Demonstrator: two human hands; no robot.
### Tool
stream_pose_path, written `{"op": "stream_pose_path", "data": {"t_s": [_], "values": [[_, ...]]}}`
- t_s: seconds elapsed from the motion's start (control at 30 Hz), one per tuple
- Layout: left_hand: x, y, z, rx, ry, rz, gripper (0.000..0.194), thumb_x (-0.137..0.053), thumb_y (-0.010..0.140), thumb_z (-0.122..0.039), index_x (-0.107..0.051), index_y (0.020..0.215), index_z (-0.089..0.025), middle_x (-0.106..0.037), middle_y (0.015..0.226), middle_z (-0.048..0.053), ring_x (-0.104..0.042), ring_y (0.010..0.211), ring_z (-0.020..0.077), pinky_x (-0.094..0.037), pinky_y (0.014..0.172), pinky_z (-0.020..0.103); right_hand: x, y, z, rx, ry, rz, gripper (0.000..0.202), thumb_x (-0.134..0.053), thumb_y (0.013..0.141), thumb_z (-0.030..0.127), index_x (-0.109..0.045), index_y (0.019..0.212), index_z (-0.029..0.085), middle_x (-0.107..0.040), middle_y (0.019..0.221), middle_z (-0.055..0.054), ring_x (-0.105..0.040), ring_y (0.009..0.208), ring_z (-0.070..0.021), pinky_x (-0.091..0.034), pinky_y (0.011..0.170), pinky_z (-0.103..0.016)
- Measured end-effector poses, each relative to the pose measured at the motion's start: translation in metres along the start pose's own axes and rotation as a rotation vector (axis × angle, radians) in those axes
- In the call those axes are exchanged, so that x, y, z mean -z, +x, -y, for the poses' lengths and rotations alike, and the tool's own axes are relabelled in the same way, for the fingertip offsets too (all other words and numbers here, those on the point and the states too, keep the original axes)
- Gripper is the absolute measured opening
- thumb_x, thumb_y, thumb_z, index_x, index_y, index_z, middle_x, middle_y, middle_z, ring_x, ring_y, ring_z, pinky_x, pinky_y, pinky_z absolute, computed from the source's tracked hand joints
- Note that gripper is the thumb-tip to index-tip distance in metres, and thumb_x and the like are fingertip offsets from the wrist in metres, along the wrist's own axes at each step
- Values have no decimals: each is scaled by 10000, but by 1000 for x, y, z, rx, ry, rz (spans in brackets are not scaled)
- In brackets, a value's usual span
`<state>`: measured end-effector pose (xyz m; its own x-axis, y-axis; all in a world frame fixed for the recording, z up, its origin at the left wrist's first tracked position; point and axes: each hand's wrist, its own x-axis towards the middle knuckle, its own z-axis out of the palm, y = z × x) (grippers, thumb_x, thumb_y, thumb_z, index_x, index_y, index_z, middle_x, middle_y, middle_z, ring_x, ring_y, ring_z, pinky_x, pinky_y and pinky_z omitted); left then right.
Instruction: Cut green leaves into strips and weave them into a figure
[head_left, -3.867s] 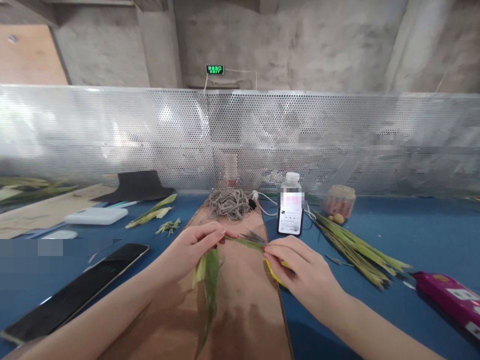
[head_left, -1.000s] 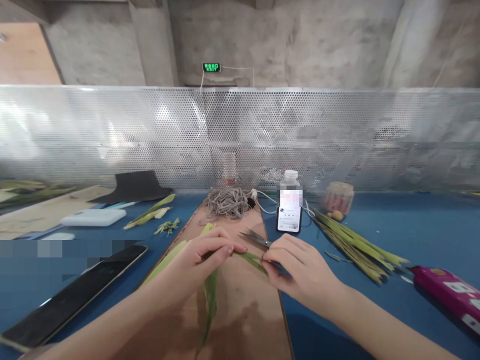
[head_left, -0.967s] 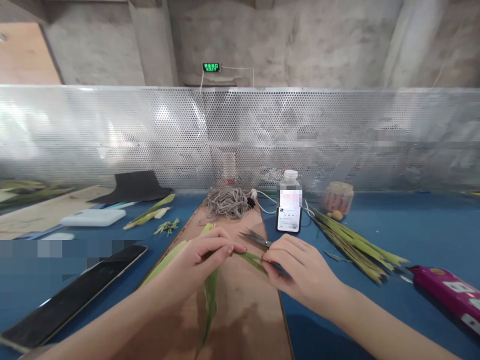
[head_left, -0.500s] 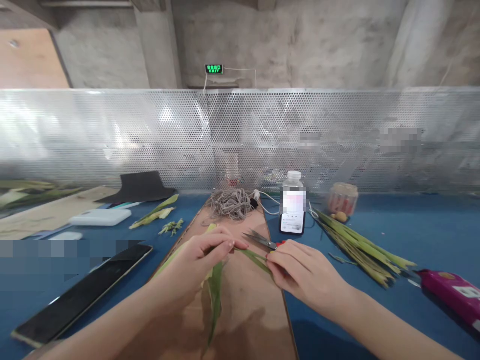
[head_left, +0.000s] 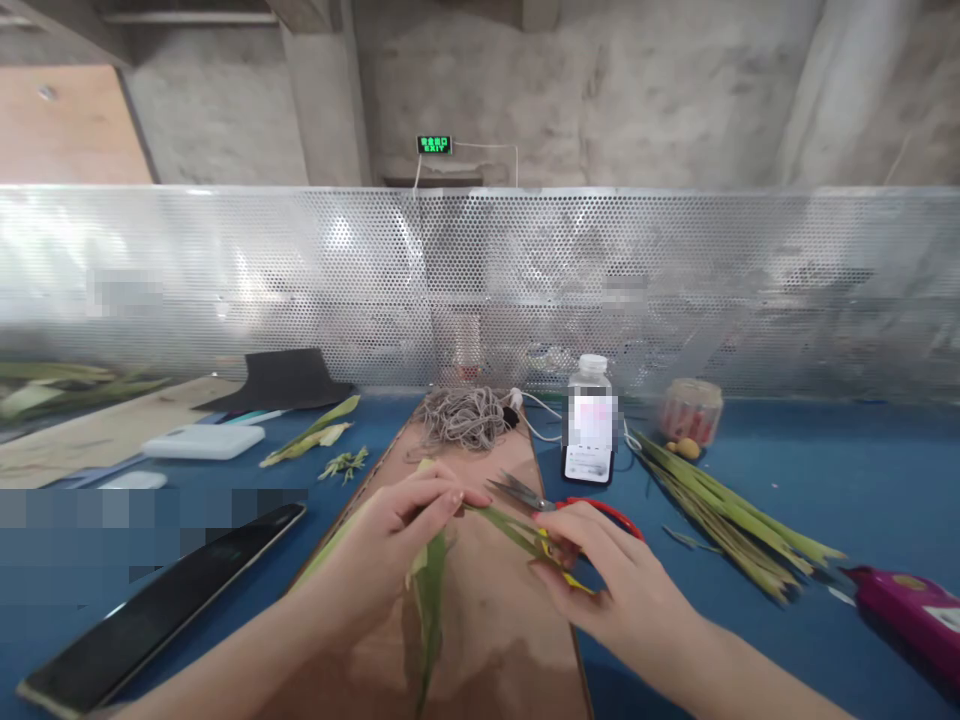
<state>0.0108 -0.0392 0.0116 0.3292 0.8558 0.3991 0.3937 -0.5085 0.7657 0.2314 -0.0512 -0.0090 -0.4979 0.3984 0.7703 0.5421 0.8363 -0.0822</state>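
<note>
On the blue table top (head_left: 862,455), a tangle of grey cord (head_left: 465,418) lies at the far end of a brown board (head_left: 502,620). To the right of it, a phone with a lit screen (head_left: 589,465) stands upright in front of a bottle with a white cap (head_left: 593,364); part of its screen is blurred. Farther right there is a transparent jar (head_left: 691,412), with small round brown objects (head_left: 686,448) just beside it, and near the edge a purple packet (head_left: 911,610). On the left side are a long black-faced device (head_left: 172,605), a white flat case (head_left: 204,442) and a bent black sheet (head_left: 289,380). Behind the table stands a perforated metal screen (head_left: 300,300), and above it a green exit sign (head_left: 434,145) is glowing.
</note>
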Motion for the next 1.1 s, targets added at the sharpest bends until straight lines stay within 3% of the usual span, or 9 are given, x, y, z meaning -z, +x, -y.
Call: {"op": "stream_pose_path", "data": {"t_s": [0.1,0.43,0.67,0.9,1.1], "values": [[-3,-2,3,-17,3,3,297,-368,869,-342,-641,937,-248,-526,786,4,-495,757,138,-374,690,259,-2,-1,1,-106,65,-4,230,-516,785,143,-465,1002,198,-521,718,-6,-529,619,-116,-457,554,-210],[-11,-7,6,-87,-12,-23,264,-382,870,-259,-640,922,-243,-531,802,11,-513,738,124,-405,656,232,1,3,8,-85,84,-43,171,-475,756,53,-483,869,182,-464,665,3,-469,561,-100,-418,518,-208],[-14,-12,5,-154,2,-36,253,-394,869,-209,-622,956,-276,-532,843,3,-527,787,116,-410,689,220,4,3,8,-28,45,-93,165,-469,757,44,-499,847,179,-528,694,-32,-508,621,-125,-424,548,-229],[-17,-15,-1,-262,18,-6,275,-392,861,-166,-612,994,-265,-529,826,13,-530,777,118,-423,677,217,9,4,1,79,-77,-34,155,-468,800,98,-517,934,157,-580,720,-51,-525,648,-139,-449,588,-250],[-17,-16,-3,-363,50,6,269,-415,842,-130,-606,1000,-235,-519,801,20,-521,712,108,-431,616,197,13,6,-1,149,-107,-32,93,-472,814,112,-532,872,153,-593,693,-41,-516,623,-132,-451,581,-255]]}}
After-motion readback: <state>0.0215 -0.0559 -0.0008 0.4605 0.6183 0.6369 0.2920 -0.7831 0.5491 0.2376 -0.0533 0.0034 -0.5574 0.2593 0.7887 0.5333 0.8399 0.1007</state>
